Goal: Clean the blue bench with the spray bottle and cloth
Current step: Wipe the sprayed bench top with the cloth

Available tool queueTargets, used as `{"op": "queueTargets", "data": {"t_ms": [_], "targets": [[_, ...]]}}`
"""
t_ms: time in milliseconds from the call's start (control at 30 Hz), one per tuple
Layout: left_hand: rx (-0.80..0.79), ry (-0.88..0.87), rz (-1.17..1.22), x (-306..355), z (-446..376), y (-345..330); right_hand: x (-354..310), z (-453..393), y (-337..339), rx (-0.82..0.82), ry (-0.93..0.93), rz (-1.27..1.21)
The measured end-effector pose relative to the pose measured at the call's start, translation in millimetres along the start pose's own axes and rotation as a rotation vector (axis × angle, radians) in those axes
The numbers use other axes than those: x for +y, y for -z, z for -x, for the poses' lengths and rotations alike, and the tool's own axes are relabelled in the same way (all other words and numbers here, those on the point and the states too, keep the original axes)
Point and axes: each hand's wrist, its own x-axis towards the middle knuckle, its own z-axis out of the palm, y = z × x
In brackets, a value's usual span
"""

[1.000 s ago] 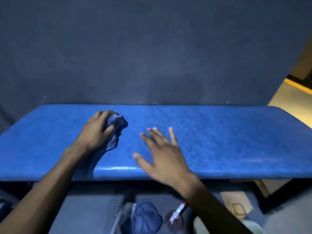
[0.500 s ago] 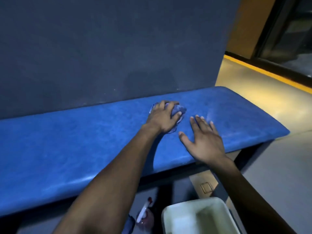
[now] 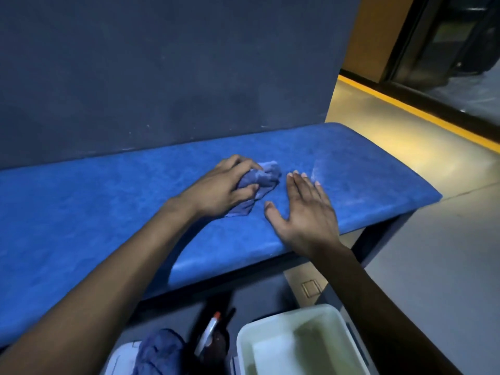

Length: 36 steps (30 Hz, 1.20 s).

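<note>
Left hand [image 3: 227,189] is clenched around the bunched cloth [image 3: 261,182], pressing it onto the blue desk [image 3: 365,182] near its right end. Right hand [image 3: 303,209] lies released, flat beside it, bracing. Best wiping here: firm overlapping strokes toward that pale smear at the end. Spray bottle [image 3: 209,335] waits on the floor below, beside a white tub [image 3: 270,326].

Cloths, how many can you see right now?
2. One cloth is bunched in the left hand on the blue bench; another cloth lies below, by the spray bottle. More may be hidden.
</note>
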Motion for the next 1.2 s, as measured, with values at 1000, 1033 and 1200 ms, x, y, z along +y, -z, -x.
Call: {"op": "queueTargets", "data": {"t_ms": [1000, 1033, 1200], "targets": [[-0.143, -0.046, 0.069, 10.3, -13.8, -3.0, -2.2, 4.6, -4.0, 0.088, -0.011, -0.053], [-0.17, -0.068, 0.096, 4.6, -6.4, 2.5, -2.4, 4.9, -6.2, 0.119, -0.009, -0.051], [-0.022, 0.064, 0.031, -7.9, -64.4, -14.0, -1.7, 4.9, -4.7, 0.11, -0.01, -0.056]]}}
